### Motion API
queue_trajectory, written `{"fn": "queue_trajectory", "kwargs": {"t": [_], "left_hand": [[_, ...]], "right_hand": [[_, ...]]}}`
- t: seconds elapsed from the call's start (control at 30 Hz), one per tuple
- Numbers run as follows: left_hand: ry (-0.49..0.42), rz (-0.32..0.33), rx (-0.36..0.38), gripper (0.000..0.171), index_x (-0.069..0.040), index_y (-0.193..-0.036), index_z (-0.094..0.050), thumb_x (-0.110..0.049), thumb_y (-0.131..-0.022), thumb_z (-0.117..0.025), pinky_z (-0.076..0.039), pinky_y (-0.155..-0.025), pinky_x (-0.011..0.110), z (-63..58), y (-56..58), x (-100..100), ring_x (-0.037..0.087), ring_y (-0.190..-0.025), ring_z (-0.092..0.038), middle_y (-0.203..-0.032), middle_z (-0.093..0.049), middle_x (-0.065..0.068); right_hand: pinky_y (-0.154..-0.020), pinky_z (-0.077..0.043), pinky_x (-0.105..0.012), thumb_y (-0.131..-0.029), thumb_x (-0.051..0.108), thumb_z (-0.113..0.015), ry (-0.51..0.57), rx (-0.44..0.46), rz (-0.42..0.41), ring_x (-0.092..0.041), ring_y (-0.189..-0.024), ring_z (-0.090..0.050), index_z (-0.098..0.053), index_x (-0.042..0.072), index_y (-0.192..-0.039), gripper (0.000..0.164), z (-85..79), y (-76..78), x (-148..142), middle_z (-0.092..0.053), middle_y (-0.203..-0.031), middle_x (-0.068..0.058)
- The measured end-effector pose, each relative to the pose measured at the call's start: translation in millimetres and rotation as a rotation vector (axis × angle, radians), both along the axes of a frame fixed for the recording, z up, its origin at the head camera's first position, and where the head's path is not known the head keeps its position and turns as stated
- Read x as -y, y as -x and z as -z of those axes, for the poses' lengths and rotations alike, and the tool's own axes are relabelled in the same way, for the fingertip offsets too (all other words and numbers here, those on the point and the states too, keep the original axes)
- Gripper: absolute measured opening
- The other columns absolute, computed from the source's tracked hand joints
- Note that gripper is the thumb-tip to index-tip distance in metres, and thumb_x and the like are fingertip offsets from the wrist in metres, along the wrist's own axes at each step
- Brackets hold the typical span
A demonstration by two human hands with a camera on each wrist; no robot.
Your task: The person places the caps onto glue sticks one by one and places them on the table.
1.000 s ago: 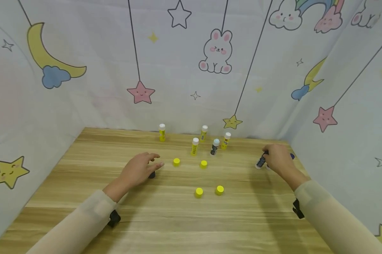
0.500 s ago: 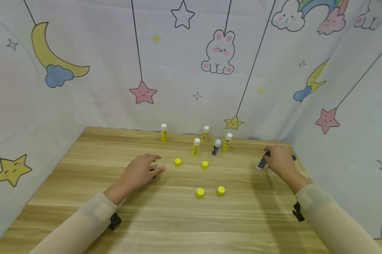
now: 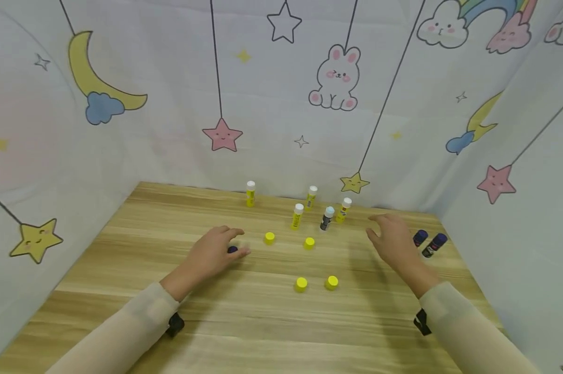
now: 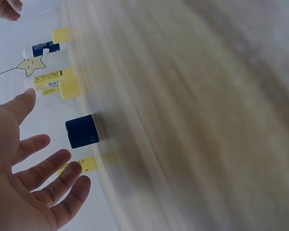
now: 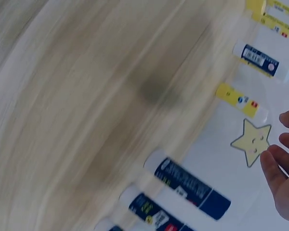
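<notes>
My left hand (image 3: 208,257) hovers low on the left side of the table, its fingers spread and holding nothing. Just beyond its palm stands a navy cap (image 4: 82,131), partly hidden by the hand in the head view. On the right, my right hand (image 3: 392,241) is raised with relaxed, parted fingers and nothing in its grasp. Beside it stand navy-capped glue sticks (image 3: 434,245); the right wrist view shows one nearest glue stick (image 5: 188,185) that the hand hides from the head camera. Toward the back, a dark glue stick (image 3: 327,219) with a pale top stands upright.
Several yellow glue sticks (image 3: 297,217) with white tops stand along the back. Loose yellow caps (image 3: 301,284) are scattered over the middle of the wooden table (image 3: 244,322). A printed curtain (image 3: 272,98) hangs behind and along the sides.
My right hand has let go of a navy-capped glue stick and moved left, uncovering others at the right. The left hand stays near its cap. The head view has shifted slightly.
</notes>
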State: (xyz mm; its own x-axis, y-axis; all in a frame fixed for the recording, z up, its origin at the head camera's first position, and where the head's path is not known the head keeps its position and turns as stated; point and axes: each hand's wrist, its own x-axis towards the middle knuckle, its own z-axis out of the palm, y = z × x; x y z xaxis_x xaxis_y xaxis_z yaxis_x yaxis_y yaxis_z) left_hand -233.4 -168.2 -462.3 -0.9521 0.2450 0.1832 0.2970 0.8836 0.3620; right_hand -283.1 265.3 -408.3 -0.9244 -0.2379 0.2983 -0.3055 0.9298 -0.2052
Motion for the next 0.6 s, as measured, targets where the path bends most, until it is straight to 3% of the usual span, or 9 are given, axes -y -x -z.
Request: {"fn": "queue_trajectory", "kwargs": {"t": [0.1, 0.23, 0.6], "left_hand": [[-0.012, 0.001, 0.002, 0.059, -0.012, -0.136, -0.063, -0.051, -0.093, -0.07, -0.048, -0.102, 0.052, -1.0, 0.2, 0, 0.034, -0.125, -0.058, -0.133, -0.064, 0.012], [-0.029, -0.004, 0.001, 0.058, -0.012, -0.136, -0.063, -0.05, -0.094, -0.07, -0.048, -0.102, 0.052, -0.5, 0.0, 0, 0.034, -0.125, -0.058, -0.133, -0.064, 0.012], [-0.036, -0.027, 0.016, 0.058, -0.012, -0.135, -0.064, -0.052, -0.093, -0.071, -0.051, -0.098, 0.051, 4.4, -5.2, 2, 0.032, -0.12, -0.061, -0.128, -0.065, 0.011]], "right_hand": [[-0.087, -0.053, -0.055, -0.099, 0.023, -0.067, 0.033, 0.046, 0.018, -0.039, -0.106, -0.064, -0.065, 0.001, -0.13, 0.037, 6.4, 4.1, 12, -0.067, -0.122, -0.023], [-0.087, -0.055, -0.052, -0.1, 0.027, -0.066, 0.156, 0.124, 0.027, -0.037, -0.108, -0.065, -0.064, 0.004, -0.133, 0.04, 17.1, 10.4, 29, -0.067, -0.125, -0.021], [-0.092, -0.056, -0.046, -0.097, 0.026, -0.071, 0.572, 0.251, 0.032, -0.033, -0.116, -0.065, -0.059, 0.001, -0.137, 0.049, 38.6, 26.6, 60, -0.065, -0.133, -0.018]]}}
